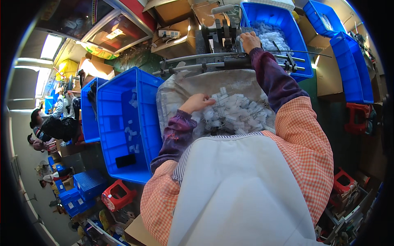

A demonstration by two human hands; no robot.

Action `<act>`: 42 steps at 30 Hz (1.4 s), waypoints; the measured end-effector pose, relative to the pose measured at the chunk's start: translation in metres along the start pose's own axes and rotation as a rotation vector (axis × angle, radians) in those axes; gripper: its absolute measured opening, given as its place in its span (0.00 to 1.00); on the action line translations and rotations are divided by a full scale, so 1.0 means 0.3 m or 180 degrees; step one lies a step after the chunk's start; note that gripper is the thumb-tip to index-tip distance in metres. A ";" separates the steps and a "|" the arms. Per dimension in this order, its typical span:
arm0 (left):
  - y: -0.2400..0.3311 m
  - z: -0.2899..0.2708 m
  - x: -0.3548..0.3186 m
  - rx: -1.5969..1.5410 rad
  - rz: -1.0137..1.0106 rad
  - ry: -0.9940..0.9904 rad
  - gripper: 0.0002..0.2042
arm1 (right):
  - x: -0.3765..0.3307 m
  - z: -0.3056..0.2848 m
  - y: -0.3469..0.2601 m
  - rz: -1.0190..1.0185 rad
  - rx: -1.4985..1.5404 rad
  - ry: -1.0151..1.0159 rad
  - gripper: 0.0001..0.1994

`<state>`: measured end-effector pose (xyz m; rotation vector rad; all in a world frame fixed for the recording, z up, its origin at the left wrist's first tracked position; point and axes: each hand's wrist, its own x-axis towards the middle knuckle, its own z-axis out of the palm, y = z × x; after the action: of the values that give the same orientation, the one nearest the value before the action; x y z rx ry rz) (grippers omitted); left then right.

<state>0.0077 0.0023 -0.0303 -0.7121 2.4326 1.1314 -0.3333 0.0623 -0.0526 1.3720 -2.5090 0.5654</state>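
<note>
Over the left part of a heap of small white translucent plastic pieces (234, 112), my left hand (198, 102) has its fingers drawn together; any small piece between the fingertips is too small to tell. The heap, with comb-like rows of thin teeth among it, lies on a pale cloth (176, 88) in front of me. My right hand (249, 42) reaches forward to the right side of a dark metal bench machine (223, 39). Its fingers are curled down at the machine's edge, and what they grip is hidden. Two metal rods (197, 61) run across the machine's front.
A blue bin (117, 88) at left holds a few white pieces and a black phone-like slab (125, 160). Behind my right hand, another blue bin (301, 49) contains white pieces. A thin dark rod (308, 52) sticks out rightward. Red stools (118, 195) stand on the floor.
</note>
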 end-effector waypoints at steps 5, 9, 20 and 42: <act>-0.028 -0.009 0.001 -0.0347 -0.0022 -0.0076 0.15 | 0.019 0.026 0.010 -0.0176 -0.0016 -0.0094 0.08; -0.038 -0.002 0.010 -0.0138 0.0360 0.0422 0.13 | 0.018 0.026 0.012 -0.0162 0.0073 -0.0123 0.08; 0.005 -0.002 0.029 -0.0108 0.0598 0.1245 0.11 | 0.029 0.029 0.018 -0.0058 0.0205 -0.0177 0.09; 0.142 -0.120 -0.061 0.0199 0.0586 0.2497 0.09 | -0.037 -0.043 -0.107 0.0530 -0.0329 -0.0369 0.15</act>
<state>-0.0064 0.0029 0.0267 -1.0846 3.2177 0.9415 -0.3003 0.0605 -0.0380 1.1995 -2.7216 0.3901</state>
